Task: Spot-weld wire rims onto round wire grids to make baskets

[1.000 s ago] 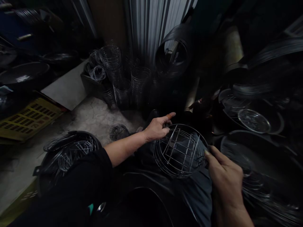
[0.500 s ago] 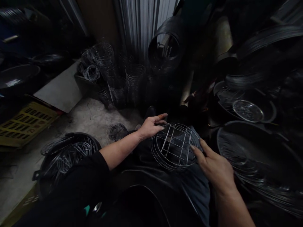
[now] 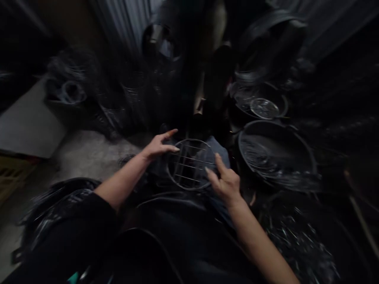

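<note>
A round wire rack [image 3: 189,161], a metal ring crossed by thin straight bars, is held over my lap, tilted towards me. My left hand [image 3: 158,146] is at its upper left rim, thumb against the rim and forefinger stretched past it; its other fingers are hidden. On the right, my right hand [image 3: 226,181] grips the rim, thumb on the near side and the remaining fingers folded behind. Blue-grey cloth [image 3: 220,152] shows behind the rack. Motion blur softens the picture.
To the right stands a wide dark basin [image 3: 314,157] with wire pieces inside, and a smaller pan [image 3: 286,105] behind it. A tub of wires [image 3: 56,201] sits at left. Shiny metal pieces [image 3: 302,240] lie lower right. Stacked wire baskets [image 3: 112,108] stand at the back left.
My view has swung to the right, so the surroundings shift left in the picture. The round wire rack stays between my hands, and its ring now looks thinner, with fewer visible layers.
</note>
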